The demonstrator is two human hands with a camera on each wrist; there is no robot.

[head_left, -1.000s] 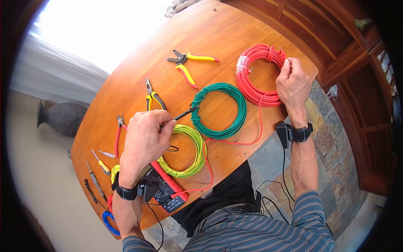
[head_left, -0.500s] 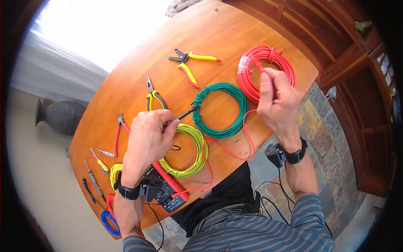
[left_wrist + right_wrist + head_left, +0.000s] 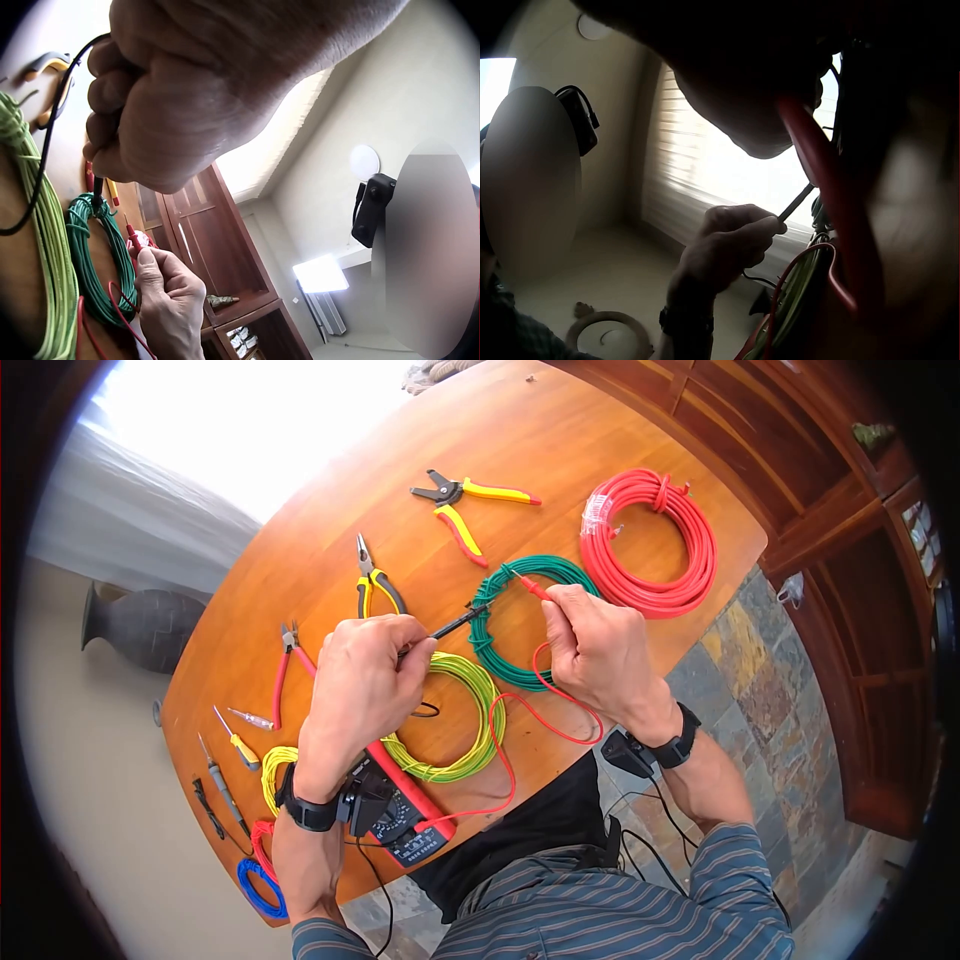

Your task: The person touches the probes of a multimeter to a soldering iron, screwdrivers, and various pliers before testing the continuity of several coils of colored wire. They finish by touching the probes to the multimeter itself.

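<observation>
In the head view the left hand (image 3: pixel 365 670) pinches a black probe (image 3: pixel 458 624), its tip at the left side of the green wire coil (image 3: pixel 578 574). The right hand (image 3: pixel 610 655) grips a red probe (image 3: pixel 534 587), whose metal tip points at the coil's upper left part; whether it touches the wire, I cannot tell. A red lead (image 3: pixel 512 760) runs from the right hand to the red multimeter (image 3: pixel 412 800), partly hidden under the left wrist. The left wrist view shows the black probe (image 3: pixel 98 187) upright at the coil and the red probe (image 3: pixel 133 238) beside it.
A yellow-green coil (image 3: pixel 490 710) lies beside the left hand, and a red coil (image 3: pixel 700 550) at the right. Wire strippers (image 3: pixel 462 530), long-nose pliers (image 3: pixel 370 575), red-handled cutters (image 3: pixel 281 685), a screwdriver (image 3: pixel 243 750) and a blue coil (image 3: pixel 262 905) are also on the table (image 3: pixel 330 490).
From the red coil, my right hand has moved left to the green coil; the red probe now shows in its grip. The red lead has shifted left with it. My left hand has barely moved.
</observation>
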